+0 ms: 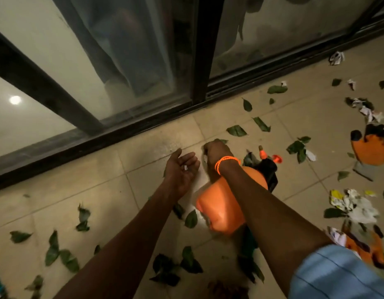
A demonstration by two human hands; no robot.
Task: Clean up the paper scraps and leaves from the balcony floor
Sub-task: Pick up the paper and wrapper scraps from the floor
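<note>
Gathering well means filling the right hand, curled around a leaf on the floor, then dropping it into the open, upturned left hand beside it; more leaves lie nearer the person.

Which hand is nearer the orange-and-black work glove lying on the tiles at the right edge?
Right. The right hand, with the orange wristband, reaches down to leaves near the door track, left of the glove. The left hand lies open, palm up, farther left still.
</note>
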